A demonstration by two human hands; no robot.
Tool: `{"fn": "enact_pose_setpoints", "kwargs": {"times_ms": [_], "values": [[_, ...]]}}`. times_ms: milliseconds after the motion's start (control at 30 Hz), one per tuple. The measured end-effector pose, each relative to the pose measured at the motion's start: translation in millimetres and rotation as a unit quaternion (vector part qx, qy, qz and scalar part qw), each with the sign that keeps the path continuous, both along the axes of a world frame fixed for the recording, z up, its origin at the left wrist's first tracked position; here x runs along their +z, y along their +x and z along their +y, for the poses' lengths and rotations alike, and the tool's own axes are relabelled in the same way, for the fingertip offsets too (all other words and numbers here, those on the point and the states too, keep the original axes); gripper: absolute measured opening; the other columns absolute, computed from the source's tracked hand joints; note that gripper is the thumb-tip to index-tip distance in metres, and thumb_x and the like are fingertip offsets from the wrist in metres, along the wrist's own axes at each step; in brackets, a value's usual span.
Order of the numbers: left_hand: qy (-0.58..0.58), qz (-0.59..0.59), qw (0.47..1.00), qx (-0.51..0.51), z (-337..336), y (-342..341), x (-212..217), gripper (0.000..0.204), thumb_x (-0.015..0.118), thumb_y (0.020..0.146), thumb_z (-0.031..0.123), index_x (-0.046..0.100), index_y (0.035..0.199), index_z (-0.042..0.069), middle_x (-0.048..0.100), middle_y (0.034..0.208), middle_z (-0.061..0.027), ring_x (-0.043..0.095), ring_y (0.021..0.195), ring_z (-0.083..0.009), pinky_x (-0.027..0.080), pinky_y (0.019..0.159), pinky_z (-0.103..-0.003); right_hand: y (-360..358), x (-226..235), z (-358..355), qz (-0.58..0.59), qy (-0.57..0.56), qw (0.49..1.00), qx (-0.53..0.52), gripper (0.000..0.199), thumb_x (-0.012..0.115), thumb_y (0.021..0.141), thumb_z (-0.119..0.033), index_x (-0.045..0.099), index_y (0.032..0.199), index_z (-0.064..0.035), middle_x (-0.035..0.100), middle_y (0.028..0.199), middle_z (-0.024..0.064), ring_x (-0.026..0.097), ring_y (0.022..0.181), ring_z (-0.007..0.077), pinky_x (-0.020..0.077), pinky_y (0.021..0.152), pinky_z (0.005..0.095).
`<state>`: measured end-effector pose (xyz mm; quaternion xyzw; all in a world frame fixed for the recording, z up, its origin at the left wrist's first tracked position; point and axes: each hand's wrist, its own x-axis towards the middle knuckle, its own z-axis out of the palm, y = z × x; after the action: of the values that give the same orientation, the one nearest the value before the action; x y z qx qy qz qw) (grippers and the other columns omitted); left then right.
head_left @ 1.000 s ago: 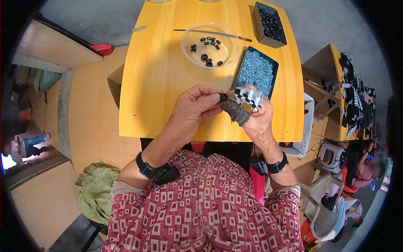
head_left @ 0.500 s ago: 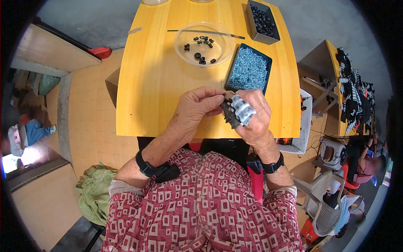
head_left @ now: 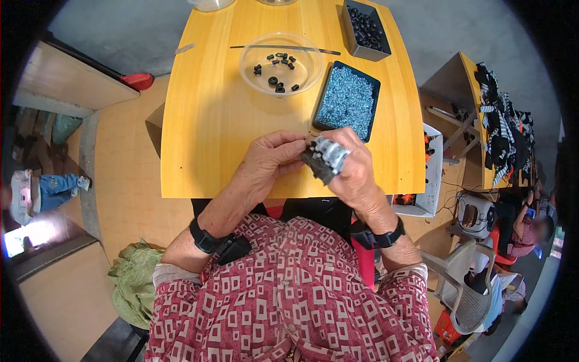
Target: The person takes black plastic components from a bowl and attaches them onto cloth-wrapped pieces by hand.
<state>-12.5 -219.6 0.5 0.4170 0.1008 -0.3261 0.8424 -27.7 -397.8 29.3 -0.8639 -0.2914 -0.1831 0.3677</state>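
Gripping a black-and-white fabric piece (head_left: pixel 330 152) mid-frame in the right hand (head_left: pixel 357 170), pinching at its edge with the left hand (head_left: pixel 265 161), apparently for steadiness. Having a tray (head_left: pixel 369 77) of blue beads (head_left: pixel 347 99) just above on the worktop (head_left: pixel 208 120), probably for easy reach.

Crumpled black-and-white fabric piece (head_left: pixel 330 153), tilted, in right hand (head_left: pixel 356 172)
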Motion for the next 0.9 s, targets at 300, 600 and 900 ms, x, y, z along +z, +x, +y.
{"fn": "enact_pose_setpoints", "kwargs": {"times_ms": [300,600,900], "values": [[0.011,0.006,1.000,0.009,4.6,2.2,0.5,0.020,0.059,0.087,0.013,0.059,0.105,0.005,0.065,0.094,-0.0081,0.064,0.084,-0.0147,0.052,0.078,-0.026,63.6,19.4,-39.0,0.049,-0.246,0.963,-0.100,0.019,0.060,0.066,0.007,0.062,0.084,0.0036,0.060,0.096,0.0169,0.056,0.089,0.0319,0.0472,0.080,0.0344],[0.011,0.002,1.000,0.019,7.8,-0.3,1.0,0.018,0.059,0.087,0.014,0.060,0.102,0.006,0.065,0.092,-0.0062,0.063,0.083,-0.0137,0.051,0.078,-0.026,74.7,0.3,-53.8,0.164,-0.065,0.979,-0.100,0.016,0.058,0.066,0.008,0.063,0.080,0.0027,0.060,0.086,0.0151,0.060,0.077,0.0310,0.0482,0.069,0.0379],[0.012,0.004,1.000,0.018,6.9,-2.0,0.0,0.017,0.059,0.087,0.014,0.060,0.102,0.005,0.065,0.092,-0.0064,0.064,0.084,-0.0134,0.051,0.078,-0.025,71.8,19.6,-38.5,0.090,-0.329,0.939,-0.052,0.016,0.057,0.063,0.008,0.063,0.078,0.0030,0.059,0.103,0.0148,0.056,0.093,0.0313,0.0481,0.081,0.0381]]}}
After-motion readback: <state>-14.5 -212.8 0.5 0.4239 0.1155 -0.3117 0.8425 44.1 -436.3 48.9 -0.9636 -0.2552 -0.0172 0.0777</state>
